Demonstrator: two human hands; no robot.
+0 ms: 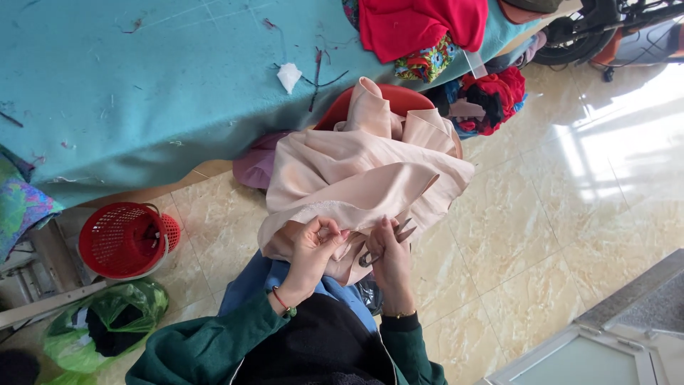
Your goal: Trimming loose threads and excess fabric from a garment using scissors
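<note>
— What was the work at that moment?

— Trimming, I'd judge. The peach cloth [363, 178] lay bunched over the person's lap, spilling up toward the teal table [142, 85]. The left hand [313, 246] was pinched shut on the cloth's lower edge, holding it taut. Just right of it, the right hand [390, 257] was closed round a small pair of scissors [388, 241], blades apart and touching the same edge.

— And the next move?

— Probably a careful snip close to the hem, with the left hand keeping tension so the fabric itself isn't nicked.

— What about containers, going from the left of the cloth?

— Far left of it, on the floor, a green plastic bag [100, 324] held something dark. Above that, a red mesh basket [121, 239] stood near the table; I could not tell its contents. Behind the cloth, a red tub [399, 96] showed only its rim, the cloth draped in it. Right of the tub lay a heap of red and patterned clothes [491, 96].
</note>
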